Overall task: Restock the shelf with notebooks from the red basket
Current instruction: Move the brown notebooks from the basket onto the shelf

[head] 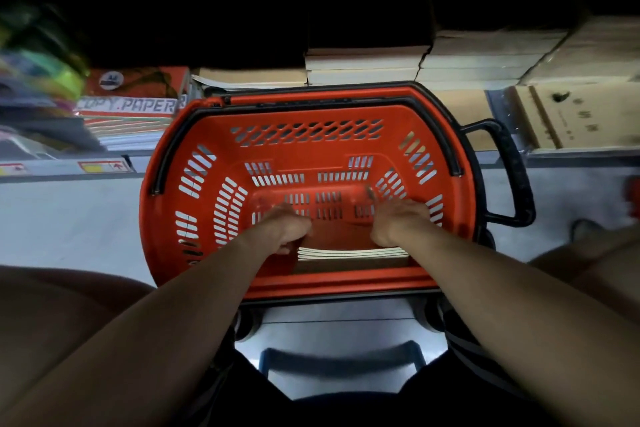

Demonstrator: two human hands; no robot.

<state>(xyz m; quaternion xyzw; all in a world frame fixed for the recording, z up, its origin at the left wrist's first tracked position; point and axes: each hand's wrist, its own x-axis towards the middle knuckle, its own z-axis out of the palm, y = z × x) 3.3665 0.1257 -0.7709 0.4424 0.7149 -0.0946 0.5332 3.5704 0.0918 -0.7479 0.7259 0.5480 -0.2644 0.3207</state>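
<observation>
1. Red basket [194, 218] stands on the floor, with the shelf [485, 55] at 12 o'clock.
2. Notebooks [349, 251] lie inside at its 6 o'clock wall.
3. Left hand [289, 230] and right hand [398, 222] curl around the stack's two ends, fingers half closed.

Both bare forearms reach forward from the near edge, converging toward the middle. The left hand [285, 230] lies palm down, fingers curled under and thumb tucked at its near side, closed in a grip. The right hand [398, 222], just right of it, also lies palm down, its fingers bent downward at the far side.
</observation>
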